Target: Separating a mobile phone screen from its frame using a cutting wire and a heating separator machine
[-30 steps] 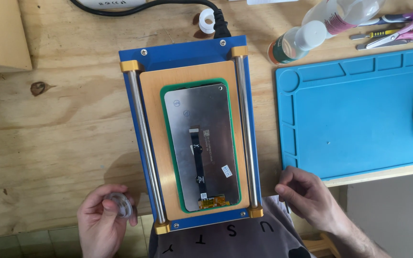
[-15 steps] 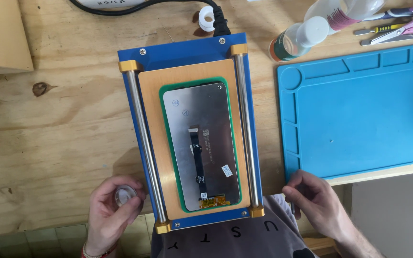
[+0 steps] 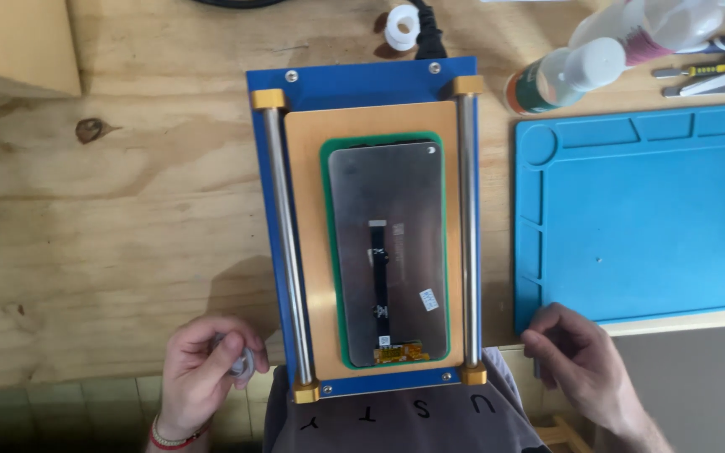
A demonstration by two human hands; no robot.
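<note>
Two hands: left hand (image 3: 203, 369) grip holds one small spool (image 3: 241, 362); right hand (image 3: 576, 361) loosely curled, holding nothing.

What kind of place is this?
Probably a phone repair bench: a phone screen panel lies on a blue heating plate, beside a blue silicone work mat and hand tools, all on plywood.

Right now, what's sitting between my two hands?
In the head view, the blue plate with the phone screen on it lies between your left hand and right hand.
</note>
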